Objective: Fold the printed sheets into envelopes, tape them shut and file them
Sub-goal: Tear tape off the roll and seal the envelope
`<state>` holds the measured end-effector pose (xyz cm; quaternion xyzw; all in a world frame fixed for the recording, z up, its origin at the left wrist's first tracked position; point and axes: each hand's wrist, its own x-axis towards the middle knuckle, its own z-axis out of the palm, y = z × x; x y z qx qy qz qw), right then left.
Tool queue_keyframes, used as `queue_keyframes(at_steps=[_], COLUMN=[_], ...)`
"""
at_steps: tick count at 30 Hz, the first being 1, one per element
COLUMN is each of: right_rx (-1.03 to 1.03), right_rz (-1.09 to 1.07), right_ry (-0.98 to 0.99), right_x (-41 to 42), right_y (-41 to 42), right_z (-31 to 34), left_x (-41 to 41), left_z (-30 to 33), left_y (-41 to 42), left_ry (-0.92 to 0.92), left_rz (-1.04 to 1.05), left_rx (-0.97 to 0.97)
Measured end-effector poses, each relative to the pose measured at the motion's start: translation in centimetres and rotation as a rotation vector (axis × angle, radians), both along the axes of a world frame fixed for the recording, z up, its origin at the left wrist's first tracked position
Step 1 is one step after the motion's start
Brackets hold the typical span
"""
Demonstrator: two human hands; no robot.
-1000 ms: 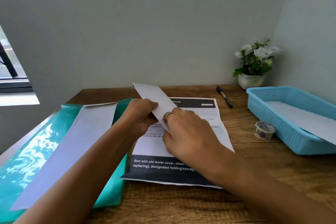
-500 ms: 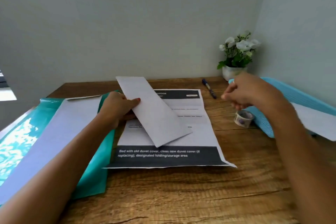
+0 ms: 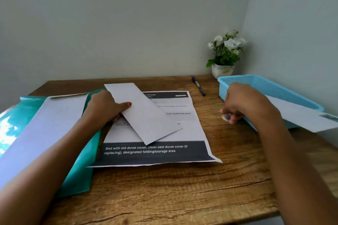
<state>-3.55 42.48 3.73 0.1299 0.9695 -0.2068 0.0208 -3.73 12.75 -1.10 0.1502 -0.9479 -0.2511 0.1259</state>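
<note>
Taping step. Your left hand [image 3: 105,107] pinches the folded envelope [image 3: 144,115] over the printed sheet [image 3: 190,129] on the table [image 3: 173,192]; your right hand [image 3: 241,102] curls round the tape roll [image 3: 226,117]. Next: peel a strip, seal the flap.

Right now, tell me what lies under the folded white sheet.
Under the folded sheet held by the left hand lies a printed sheet on the wooden table. Its middle lines of print are covered and unreadable.

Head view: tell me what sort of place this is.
Probably a small home or office desk in a room corner: a wooden desk against plain walls, with a pen, a blue filing basket holding paper, and a potted flower plant.
</note>
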Motion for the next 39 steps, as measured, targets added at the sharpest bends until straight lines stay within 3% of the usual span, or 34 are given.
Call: queue_keyframes(at_steps=[6,10,14,18,21,26,32,36,39], right_rx=[0.043,0.082,-0.385,-0.734,-0.876,-0.985,-1.012,-0.68,-0.548], right_rz=[-0.052,0.117,0.29,0.429,0.489,0.571,0.568,0.58,0.624], right_ry=[-0.016,0.0,0.029,0.08,0.08,0.056,0.138,0.404,0.595], right_x=[0.6,0.5,0.7,2.1,2.8,3.0,3.0,2.7,2.9], right_y=[-0.2,-0.7,-1.5,-2.5,-3.1,-3.8,-4.2,-4.8,-5.3], right_z=[-0.5,0.1,0.9,1.2,1.2,1.0,0.7,0.0,-0.5], left_x=[0.0,0.1,0.9,1.8,3.3,4.0,4.1,3.9,3.4], left_z=[-0.1,0.0,1.0,2.5,3.2,3.0,3.2,3.0,2.5], left_y=[0.4,0.3,1.3,4.2,6.6,7.6,7.7,7.4,7.1], left_ry=[-0.007,0.013,0.146,0.325,0.359,0.549,0.589,0.67,0.696], left_rz=[0.008,0.035,0.016,-0.422,-0.687,-0.766,-0.728,-0.668,-0.608], left_rx=[-0.138,-0.217,-0.303,-0.146,-0.042,-0.019,0.077,0.047,-0.027])
